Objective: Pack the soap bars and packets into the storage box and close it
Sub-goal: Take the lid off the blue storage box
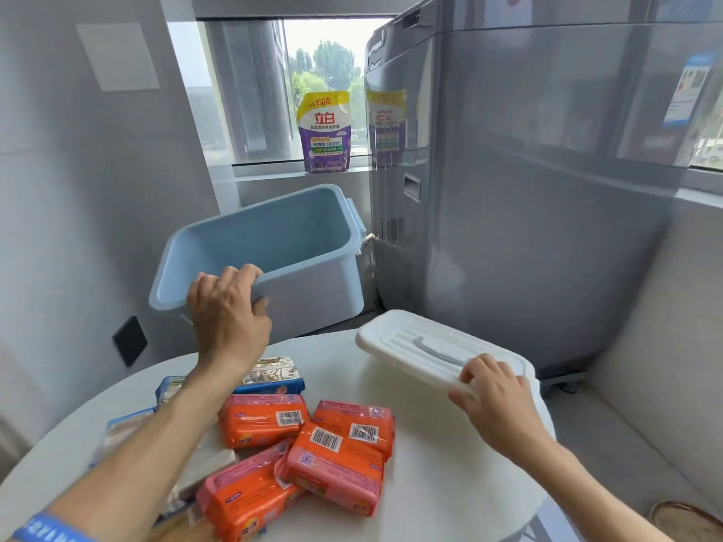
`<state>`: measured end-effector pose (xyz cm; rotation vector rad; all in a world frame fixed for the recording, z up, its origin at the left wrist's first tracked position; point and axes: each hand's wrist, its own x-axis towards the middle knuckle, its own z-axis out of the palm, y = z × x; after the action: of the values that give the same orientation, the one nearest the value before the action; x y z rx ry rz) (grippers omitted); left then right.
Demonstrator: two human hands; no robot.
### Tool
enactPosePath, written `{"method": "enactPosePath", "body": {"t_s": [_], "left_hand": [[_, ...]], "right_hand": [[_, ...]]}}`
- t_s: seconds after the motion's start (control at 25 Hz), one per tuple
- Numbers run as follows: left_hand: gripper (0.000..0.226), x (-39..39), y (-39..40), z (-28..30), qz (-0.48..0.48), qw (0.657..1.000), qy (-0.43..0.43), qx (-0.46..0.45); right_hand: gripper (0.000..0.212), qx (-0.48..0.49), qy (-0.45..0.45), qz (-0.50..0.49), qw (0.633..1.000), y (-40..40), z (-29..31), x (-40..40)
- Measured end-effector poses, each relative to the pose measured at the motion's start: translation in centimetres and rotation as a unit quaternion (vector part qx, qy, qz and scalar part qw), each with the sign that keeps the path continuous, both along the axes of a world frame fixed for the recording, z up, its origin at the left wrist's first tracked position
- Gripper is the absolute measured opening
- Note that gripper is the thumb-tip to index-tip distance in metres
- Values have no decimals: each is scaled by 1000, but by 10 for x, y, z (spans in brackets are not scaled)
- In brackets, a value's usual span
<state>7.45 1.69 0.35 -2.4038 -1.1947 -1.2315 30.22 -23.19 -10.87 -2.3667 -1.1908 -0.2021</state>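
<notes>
Two hands are engaged: the left hand (229, 311) is clamped on the near rim of the empty, tilted storage box (270, 244), the right hand (495, 400) grips the lid (414, 342) edge. The box is best levelled on the table (450, 463) beside the soap bars (332, 455), lid set aside.

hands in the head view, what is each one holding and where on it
Left hand grips the empty light blue plastic storage box by its near rim, tilting it. Right hand holds the white ribbed plastic lid at its near edge.
</notes>
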Motion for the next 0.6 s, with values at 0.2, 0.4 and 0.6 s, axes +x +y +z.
{"method": "enactPosePath", "body": {"t_s": [0.2, 0.4, 0.6], "left_hand": [[26, 16, -19, -7, -84, 996, 25, 17], [24, 63, -59, -17, -195, 979, 57, 5], [22, 98, -88, -39, -293, 947, 127, -43]], "right_hand": [[13, -96, 9, 46, 994, 1, -5, -11], [25, 262, -151, 4, 953, -17, 52, -20], [46, -7, -211, 67, 975, -17, 92, -14]]}}
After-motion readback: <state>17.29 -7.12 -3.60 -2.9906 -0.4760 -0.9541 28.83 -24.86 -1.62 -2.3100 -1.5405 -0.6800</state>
